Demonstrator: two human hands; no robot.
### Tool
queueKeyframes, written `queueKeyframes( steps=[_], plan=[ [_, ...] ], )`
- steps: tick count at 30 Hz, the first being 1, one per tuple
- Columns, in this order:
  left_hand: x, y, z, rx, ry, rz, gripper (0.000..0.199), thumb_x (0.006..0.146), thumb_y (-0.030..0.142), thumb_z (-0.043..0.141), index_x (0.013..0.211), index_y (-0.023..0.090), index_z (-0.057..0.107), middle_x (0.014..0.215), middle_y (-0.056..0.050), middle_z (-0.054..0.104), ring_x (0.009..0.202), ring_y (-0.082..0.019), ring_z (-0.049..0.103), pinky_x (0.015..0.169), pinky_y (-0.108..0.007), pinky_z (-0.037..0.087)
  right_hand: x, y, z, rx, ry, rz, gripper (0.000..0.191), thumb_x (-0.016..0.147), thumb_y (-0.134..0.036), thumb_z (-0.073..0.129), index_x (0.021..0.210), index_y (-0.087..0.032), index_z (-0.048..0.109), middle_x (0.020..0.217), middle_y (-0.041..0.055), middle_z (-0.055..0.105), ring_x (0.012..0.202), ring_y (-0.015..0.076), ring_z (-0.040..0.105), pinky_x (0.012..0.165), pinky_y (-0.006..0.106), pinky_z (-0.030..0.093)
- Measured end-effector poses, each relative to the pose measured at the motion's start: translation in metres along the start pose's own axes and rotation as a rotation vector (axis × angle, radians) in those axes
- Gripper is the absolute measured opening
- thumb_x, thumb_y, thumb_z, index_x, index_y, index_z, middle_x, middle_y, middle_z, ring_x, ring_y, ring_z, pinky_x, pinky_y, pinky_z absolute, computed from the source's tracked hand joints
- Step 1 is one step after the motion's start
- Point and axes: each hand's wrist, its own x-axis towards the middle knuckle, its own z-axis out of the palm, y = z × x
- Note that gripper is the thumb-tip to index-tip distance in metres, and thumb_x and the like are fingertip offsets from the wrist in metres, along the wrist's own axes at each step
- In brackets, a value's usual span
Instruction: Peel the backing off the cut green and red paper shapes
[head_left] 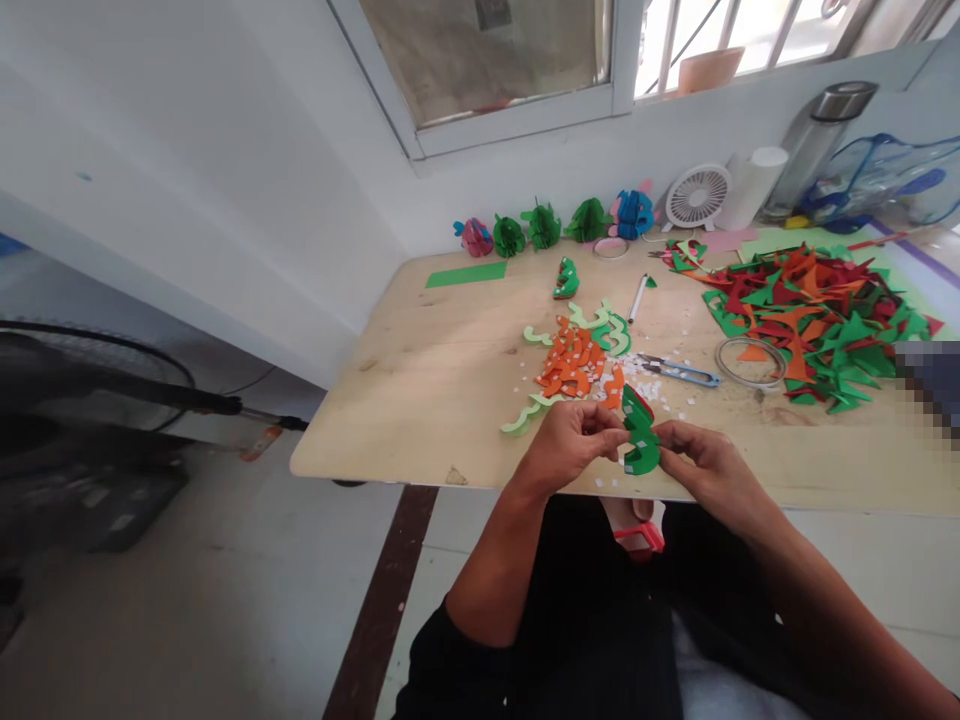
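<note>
Between my two hands, just over the table's front edge, is a green curved paper cutout (643, 455) with small white squares on it and a bit of red behind its upper part. My left hand (574, 440) is closed, thumb and forefinger pinched at the cutout's left side. From the right, my right hand (701, 460) pinches its other edge. Just beyond lie orange paper cutouts (574, 360), pale green wavy strips (525, 415) and scattered white bits (652, 390). Blue-handled thread snips (682, 372) rest nearby.
A big heap of red, orange and green paper scraps (825, 320) covers the table's right side, beside a tape roll (750, 362). Along the wall stand several folded paper figures (542, 227), a small white fan (697, 197) and a bottle (814, 150). A white pen (638, 298) lies mid-table.
</note>
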Motion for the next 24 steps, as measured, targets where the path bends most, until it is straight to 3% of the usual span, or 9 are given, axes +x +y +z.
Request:
queueKeyframes(
  steps=[18, 24],
  plan=[
    [-0.001, -0.011, 0.002, 0.031, 0.078, 0.088, 0.012, 0.067, 0.021, 0.071, 0.069, 0.013, 0.063, 0.062, 0.000, 0.062, 0.054, -0.010, 0.058, 0.056, -0.023, 0.046, -0.006, -0.002, 0.001, 0.120, -0.109, 0.020, 0.019, 0.082, -0.038, 0.058, 0.082, -0.019, 0.062, 0.069, 0.0012, 0.066, 0.060, 0.0165, 0.063, 0.058, 0.028, 0.053],
    [-0.002, -0.011, 0.002, 0.070, 0.081, 0.098, 0.013, 0.069, 0.024, 0.070, 0.070, 0.014, 0.062, 0.063, 0.000, 0.062, 0.056, -0.011, 0.058, 0.058, -0.024, 0.045, -0.007, -0.003, 0.001, 0.103, -0.083, -0.015, 0.019, 0.080, -0.037, 0.060, 0.080, -0.019, 0.064, 0.072, 0.0018, 0.066, 0.064, 0.0164, 0.062, 0.058, 0.027, 0.054]
  ],
)
